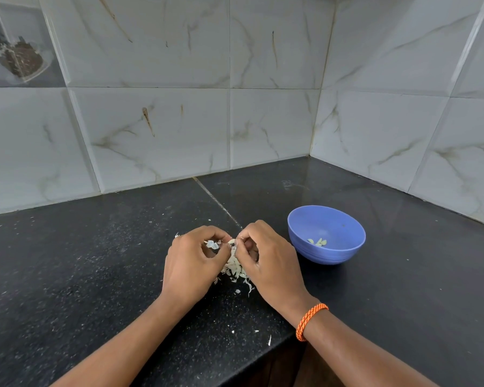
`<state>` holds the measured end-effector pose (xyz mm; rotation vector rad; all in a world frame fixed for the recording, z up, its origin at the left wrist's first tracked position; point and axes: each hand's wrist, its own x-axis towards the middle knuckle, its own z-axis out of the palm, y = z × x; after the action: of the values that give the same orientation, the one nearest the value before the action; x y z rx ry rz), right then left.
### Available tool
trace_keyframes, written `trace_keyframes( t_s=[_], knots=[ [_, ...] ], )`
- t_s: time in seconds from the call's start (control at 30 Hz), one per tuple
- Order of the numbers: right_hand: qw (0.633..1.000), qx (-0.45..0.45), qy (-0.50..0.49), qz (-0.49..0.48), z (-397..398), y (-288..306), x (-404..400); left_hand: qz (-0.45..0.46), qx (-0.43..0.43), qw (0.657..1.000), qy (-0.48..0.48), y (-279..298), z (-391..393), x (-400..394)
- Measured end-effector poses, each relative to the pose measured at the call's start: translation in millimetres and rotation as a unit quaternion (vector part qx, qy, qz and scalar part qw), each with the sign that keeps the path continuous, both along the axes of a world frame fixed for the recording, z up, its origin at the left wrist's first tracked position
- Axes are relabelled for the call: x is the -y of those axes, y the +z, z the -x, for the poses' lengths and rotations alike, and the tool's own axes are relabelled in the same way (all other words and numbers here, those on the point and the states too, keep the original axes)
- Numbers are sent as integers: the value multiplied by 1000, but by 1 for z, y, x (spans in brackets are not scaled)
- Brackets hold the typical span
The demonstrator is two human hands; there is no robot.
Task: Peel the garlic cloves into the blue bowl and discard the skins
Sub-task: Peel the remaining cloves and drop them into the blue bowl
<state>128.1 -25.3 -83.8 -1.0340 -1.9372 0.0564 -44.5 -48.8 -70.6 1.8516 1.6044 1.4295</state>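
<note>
- I have a single view, from the head camera, looking forward and down at a black countertop [95, 261] from above its near edge.
- The lens is wide: tile lines on the wall [157, 129] bow and the corner of the room sits far right of centre.
- The camera is close; both forearms enter from the bottom, and the left hand [193, 261] and right hand [266, 258] meet near the middle.
- The blue bowl [326, 234] sits just right of the hands, seen from above so its inside shows.
- No second view overlaps this one.
</note>
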Motion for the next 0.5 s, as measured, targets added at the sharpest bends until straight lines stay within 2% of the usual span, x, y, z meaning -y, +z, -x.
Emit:
trace_keyframes(
  t_s=[0.27, 0.5],
  knots=[
    [998, 34, -22, -37, 1, 0, 3, -3, 12, 1000, 18, 1, 1, 1],
    [998, 48, -18, -29, 0, -1, 4, -6, 1, 999, 33, 4, 1, 3]
  ],
)
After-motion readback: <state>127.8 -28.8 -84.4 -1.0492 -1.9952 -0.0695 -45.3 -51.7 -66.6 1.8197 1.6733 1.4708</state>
